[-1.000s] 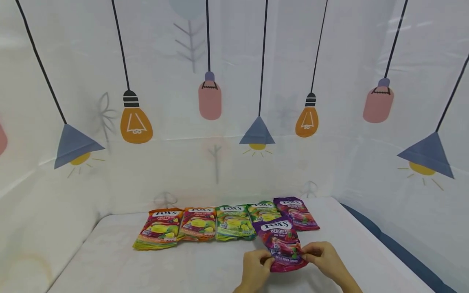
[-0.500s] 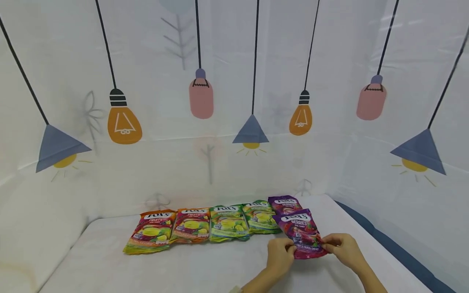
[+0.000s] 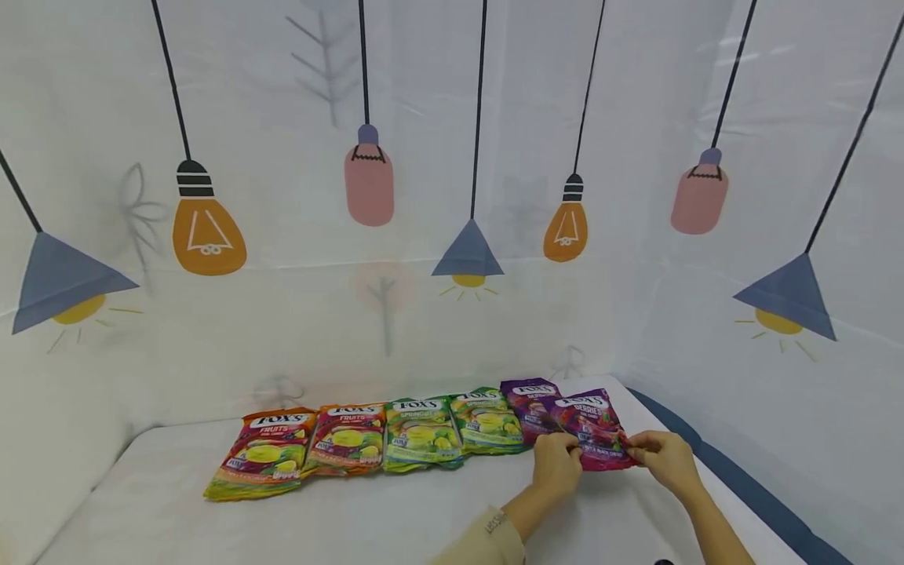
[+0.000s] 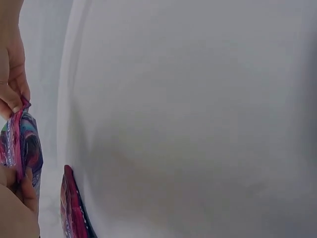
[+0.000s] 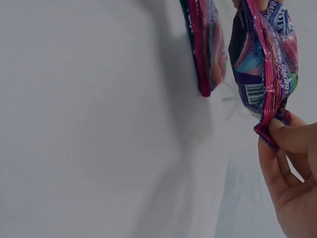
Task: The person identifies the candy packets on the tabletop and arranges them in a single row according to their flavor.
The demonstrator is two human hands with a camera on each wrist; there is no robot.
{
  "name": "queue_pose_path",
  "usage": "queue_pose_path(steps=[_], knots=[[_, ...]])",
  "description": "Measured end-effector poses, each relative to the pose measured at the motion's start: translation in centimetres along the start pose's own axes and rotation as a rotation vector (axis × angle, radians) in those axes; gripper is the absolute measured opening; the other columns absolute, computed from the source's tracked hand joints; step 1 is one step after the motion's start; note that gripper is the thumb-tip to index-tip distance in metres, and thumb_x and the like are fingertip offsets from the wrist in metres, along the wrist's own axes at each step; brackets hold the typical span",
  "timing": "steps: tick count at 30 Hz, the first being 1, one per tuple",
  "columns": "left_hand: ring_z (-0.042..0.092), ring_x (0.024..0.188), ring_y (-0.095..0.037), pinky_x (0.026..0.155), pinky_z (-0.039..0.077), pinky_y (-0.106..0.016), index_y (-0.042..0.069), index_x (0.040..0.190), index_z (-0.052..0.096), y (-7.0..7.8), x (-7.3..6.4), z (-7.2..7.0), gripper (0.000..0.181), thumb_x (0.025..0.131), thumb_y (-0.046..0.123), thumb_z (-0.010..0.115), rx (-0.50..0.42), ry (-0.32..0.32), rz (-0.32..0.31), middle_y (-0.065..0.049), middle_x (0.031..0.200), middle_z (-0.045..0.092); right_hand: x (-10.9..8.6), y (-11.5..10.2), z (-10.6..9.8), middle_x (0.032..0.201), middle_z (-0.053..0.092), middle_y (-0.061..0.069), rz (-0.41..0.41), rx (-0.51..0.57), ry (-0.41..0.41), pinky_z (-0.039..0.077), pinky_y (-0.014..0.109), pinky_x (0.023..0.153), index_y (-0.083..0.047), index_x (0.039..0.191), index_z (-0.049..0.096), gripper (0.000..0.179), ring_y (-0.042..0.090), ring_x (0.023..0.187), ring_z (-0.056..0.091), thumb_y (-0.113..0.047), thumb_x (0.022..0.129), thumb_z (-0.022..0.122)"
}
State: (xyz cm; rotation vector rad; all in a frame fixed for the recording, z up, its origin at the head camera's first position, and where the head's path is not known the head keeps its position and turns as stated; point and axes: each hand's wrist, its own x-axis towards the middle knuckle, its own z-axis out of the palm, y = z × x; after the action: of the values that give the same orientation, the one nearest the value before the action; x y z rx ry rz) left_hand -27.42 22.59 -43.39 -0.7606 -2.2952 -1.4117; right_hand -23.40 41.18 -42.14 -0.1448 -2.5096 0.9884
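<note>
A purple Fox's Berries candy bag (image 3: 592, 428) is held by its bottom corners, one in each hand. My left hand (image 3: 557, 464) pinches the left corner, and my right hand (image 3: 667, 461) pinches the right corner between thumb and fingers. The right wrist view shows the bag (image 5: 270, 69) raised off the table, its crimped bottom seam in the right hand's (image 5: 292, 163) grip. Just behind and left of it lies a second purple Berries bag (image 3: 528, 404), partly covered by the held one in the head view.
Left of the purple bags, a row runs along the table's back: two green Springtea-style bags (image 3: 422, 435) and two orange-red Fruits bags (image 3: 264, 455). The white table (image 3: 318, 526) ends at a dark blue edge (image 3: 734, 475) on the right. A patterned white curtain (image 3: 297, 329) hangs behind.
Both hands have carried the held purple bag rightward and back, from in front of the green bag to beside the other purple bag. The head view has turned slightly right.
</note>
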Motion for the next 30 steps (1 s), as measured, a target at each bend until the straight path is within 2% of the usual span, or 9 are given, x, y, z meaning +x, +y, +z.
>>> queue_pose_path(steps=[5,9,12,16,17,19,25,28,30], knots=[[0.06,0.078,-0.01,0.073,0.046,-0.023,0.006,0.081,0.072,-1.5,2.8,1.4,0.013,0.071,0.001,0.066,0.036,0.071,-0.046,0.0,0.078,0.068,2.3,0.9,1.6,0.067,0.064,0.011,-0.004,-0.01,0.131,0.047,0.035,0.048,0.006,0.078,0.066,0.008,0.012,0.055,0.056,0.0,0.074,0.064],[0.059,0.07,-0.014,0.068,0.045,-0.024,0.007,0.072,0.073,-2.1,4.8,2.5,0.016,0.061,-0.003,0.067,0.028,0.16,-0.119,0.0,0.068,0.066,3.7,0.6,2.2,0.067,0.064,0.015,0.009,-0.071,0.202,0.042,0.035,0.05,0.007,0.078,0.067,0.011,0.022,0.061,0.057,-0.001,0.072,0.063],[0.059,0.069,-0.014,0.081,0.042,-0.032,0.007,0.069,0.072,-1.8,6.0,3.1,0.017,0.059,-0.004,0.066,-0.01,0.196,-0.191,0.001,0.065,0.066,4.6,0.3,2.2,0.073,0.064,0.021,0.026,-0.109,0.22,0.037,0.03,0.054,0.009,0.081,0.066,0.014,0.032,0.07,0.056,-0.002,0.072,0.061],[0.058,0.07,-0.012,0.086,0.037,-0.037,0.005,0.073,0.072,-1.5,6.8,3.6,0.021,0.057,-0.006,0.064,-0.071,0.205,-0.23,0.0,0.066,0.066,5.6,0.8,2.4,0.076,0.064,0.021,0.078,-0.137,0.216,0.036,0.032,0.057,0.009,0.084,0.066,0.016,0.034,0.074,0.054,-0.004,0.074,0.061],[0.058,0.071,-0.012,0.088,0.036,-0.038,0.005,0.075,0.072,-1.4,6.8,3.6,0.022,0.057,-0.006,0.064,-0.08,0.182,-0.229,0.0,0.068,0.066,5.8,1.1,2.4,0.076,0.064,0.021,0.083,-0.15,0.208,0.036,0.034,0.058,0.008,0.084,0.066,0.016,0.035,0.075,0.054,-0.004,0.075,0.06],[0.056,0.071,-0.01,0.078,0.042,-0.029,0.003,0.08,0.071,-1.5,6.8,3.6,0.024,0.058,-0.004,0.065,-0.069,0.104,-0.205,-0.001,0.072,0.066,6.4,1.6,2.4,0.077,0.063,0.022,0.094,-0.182,0.188,0.037,0.039,0.061,0.008,0.084,0.065,0.016,0.037,0.077,0.053,-0.004,0.075,0.06],[0.055,0.09,-0.01,0.079,0.042,-0.02,0.002,0.1,0.066,-1.8,6.1,4.4,0.036,0.068,0.015,0.07,0.142,-0.286,-0.089,-0.002,0.095,0.064,8.0,2.9,2.6,0.086,0.061,0.027,0.188,-0.252,0.176,0.037,0.048,0.068,0.009,0.084,0.064,0.019,0.045,0.084,0.049,-0.003,0.073,0.054],[0.05,0.107,-0.015,0.089,0.039,-0.024,0.003,0.114,0.059,-1.9,5.7,5.0,0.048,0.071,0.022,0.069,0.174,-0.446,-0.13,-0.002,0.115,0.056,8.3,3.5,3.0,0.089,0.059,0.029,0.24,-0.265,0.223,0.036,0.05,0.07,0.01,0.084,0.063,0.021,0.048,0.086,0.047,-0.002,0.071,0.051],[0.047,0.11,-0.017,0.09,0.039,-0.025,0.005,0.115,0.059,-1.9,5.5,5.2,0.049,0.072,0.025,0.069,0.197,-0.521,-0.159,-0.001,0.118,0.054,8.4,4.0,3.5,0.09,0.057,0.031,0.273,-0.249,0.252,0.036,0.051,0.072,0.012,0.085,0.061,0.022,0.049,0.087,0.046,-0.002,0.072,0.05]])
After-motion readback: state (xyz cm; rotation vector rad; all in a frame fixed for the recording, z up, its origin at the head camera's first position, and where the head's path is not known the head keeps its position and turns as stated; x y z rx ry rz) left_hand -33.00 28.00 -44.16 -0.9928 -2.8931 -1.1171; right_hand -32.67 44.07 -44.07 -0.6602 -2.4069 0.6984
